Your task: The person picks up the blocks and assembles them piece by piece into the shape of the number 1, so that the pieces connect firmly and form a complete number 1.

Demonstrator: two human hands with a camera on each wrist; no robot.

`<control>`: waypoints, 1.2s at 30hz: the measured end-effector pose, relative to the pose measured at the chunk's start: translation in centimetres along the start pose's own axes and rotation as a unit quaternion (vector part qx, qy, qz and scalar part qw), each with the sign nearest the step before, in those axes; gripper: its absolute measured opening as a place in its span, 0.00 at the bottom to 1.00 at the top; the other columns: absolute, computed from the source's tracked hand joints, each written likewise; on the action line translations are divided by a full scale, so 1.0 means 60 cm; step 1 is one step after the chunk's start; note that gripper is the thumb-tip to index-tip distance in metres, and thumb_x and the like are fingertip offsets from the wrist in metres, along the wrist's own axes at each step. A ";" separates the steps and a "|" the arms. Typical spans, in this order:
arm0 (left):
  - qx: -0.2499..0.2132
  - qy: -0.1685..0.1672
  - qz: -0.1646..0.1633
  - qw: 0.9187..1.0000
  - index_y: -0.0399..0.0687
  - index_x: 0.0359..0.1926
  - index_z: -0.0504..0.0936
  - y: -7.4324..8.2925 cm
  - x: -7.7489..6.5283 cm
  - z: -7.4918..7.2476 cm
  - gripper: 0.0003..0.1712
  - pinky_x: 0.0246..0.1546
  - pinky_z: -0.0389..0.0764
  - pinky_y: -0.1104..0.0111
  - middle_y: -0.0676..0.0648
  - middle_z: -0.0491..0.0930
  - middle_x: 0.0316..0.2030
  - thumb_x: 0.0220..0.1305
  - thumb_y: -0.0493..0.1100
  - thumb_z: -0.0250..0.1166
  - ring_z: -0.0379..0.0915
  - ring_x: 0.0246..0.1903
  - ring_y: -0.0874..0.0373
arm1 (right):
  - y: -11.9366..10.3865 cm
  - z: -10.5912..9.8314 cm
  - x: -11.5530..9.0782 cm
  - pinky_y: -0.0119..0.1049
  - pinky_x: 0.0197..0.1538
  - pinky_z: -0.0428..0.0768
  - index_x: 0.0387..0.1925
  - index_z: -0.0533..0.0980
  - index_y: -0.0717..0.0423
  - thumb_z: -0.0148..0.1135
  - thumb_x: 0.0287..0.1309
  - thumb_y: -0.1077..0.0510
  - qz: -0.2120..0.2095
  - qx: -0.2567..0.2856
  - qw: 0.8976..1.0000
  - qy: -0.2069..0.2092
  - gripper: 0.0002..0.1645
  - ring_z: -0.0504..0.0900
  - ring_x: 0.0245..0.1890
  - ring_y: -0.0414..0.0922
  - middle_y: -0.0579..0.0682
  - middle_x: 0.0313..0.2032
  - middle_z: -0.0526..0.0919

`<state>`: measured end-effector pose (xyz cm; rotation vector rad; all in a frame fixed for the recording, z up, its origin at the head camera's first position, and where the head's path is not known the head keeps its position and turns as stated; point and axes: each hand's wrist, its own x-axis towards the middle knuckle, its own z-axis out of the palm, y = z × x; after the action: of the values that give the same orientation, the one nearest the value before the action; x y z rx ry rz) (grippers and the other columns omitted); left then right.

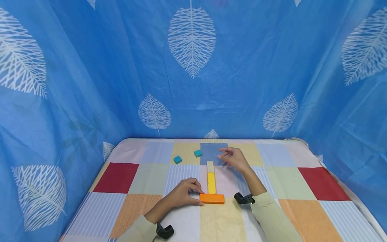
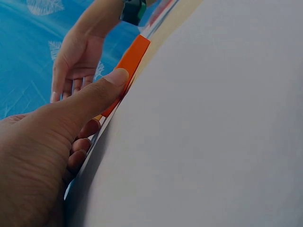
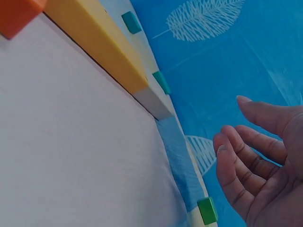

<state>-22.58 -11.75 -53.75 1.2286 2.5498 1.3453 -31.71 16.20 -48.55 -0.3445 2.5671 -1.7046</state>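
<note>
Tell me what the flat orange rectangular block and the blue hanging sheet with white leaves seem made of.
The flat orange rectangular block looks like painted wood or hard plastic: its smooth, even colour and straight edges fit either. The blue hanging sheet with white leaves is perhaps thin plastic or synthetic cloth, softly shiny, judging by its creases and pale highlights.
</note>
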 end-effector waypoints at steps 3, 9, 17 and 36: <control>0.003 0.002 0.007 1.000 0.54 0.40 0.92 -0.002 -0.002 0.001 0.17 0.47 0.77 0.69 0.60 0.80 0.38 0.49 0.52 0.82 0.74 0.42 0.66 | 0.006 -0.006 0.001 0.49 0.34 0.83 0.60 0.77 0.66 0.69 0.64 0.56 -0.002 0.009 1.000 0.013 0.26 0.84 0.35 0.60 0.58 0.40 0.84; -0.008 0.009 0.022 1.000 0.55 0.40 0.91 -0.006 -0.002 0.004 0.16 0.47 0.78 0.68 0.57 0.81 0.38 0.50 0.50 0.82 0.76 0.41 0.62 | 0.002 -0.022 -0.003 0.50 0.36 0.84 0.60 0.78 0.65 0.69 0.64 0.55 -0.003 0.024 0.999 0.043 0.26 0.83 0.38 0.64 0.59 0.43 0.83; 0.002 0.001 0.023 1.000 0.54 0.40 0.91 -0.006 0.001 0.006 0.17 0.48 0.77 0.70 0.59 0.80 0.38 0.49 0.51 0.82 0.74 0.42 0.66 | 0.006 -0.038 -0.001 0.49 0.35 0.84 0.59 0.78 0.64 0.69 0.65 0.55 0.000 0.011 0.998 0.060 0.25 0.83 0.41 0.64 0.59 0.43 0.84; -0.003 -0.002 0.001 1.000 0.54 0.39 0.92 -0.002 0.000 0.000 0.17 0.48 0.77 0.69 0.60 0.80 0.38 0.48 0.51 0.83 0.74 0.42 0.66 | 0.029 -0.086 0.034 0.47 0.33 0.84 0.56 0.79 0.68 0.67 0.65 0.58 -0.007 -0.086 0.994 0.068 0.22 0.84 0.37 0.59 0.63 0.46 0.83</control>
<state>-22.64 -11.79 -53.85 1.2306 2.5399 1.3488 -34.80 21.11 -47.92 -0.2612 2.8232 -1.5664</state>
